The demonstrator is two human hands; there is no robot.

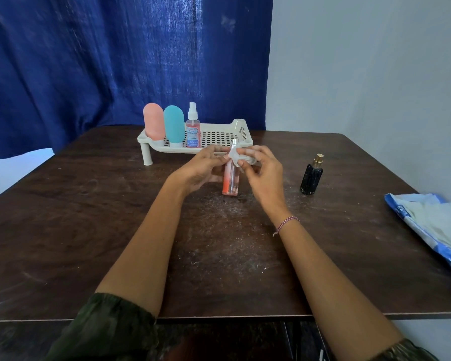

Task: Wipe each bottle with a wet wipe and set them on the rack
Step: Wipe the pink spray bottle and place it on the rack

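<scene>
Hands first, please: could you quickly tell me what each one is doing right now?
Left hand: closed, fingers steadying the orange spray bottle upright.
Right hand: closed, fingers pressing the wet wipe against that bottle's neck.

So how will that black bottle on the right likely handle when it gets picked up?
The black bottle looks rigid, perhaps glass, so probably fragile and heavy for its size. Tall and narrow, with a gold sprayer on top, it may tip if nudged. Its faceted sides probably resist rolling.
</scene>
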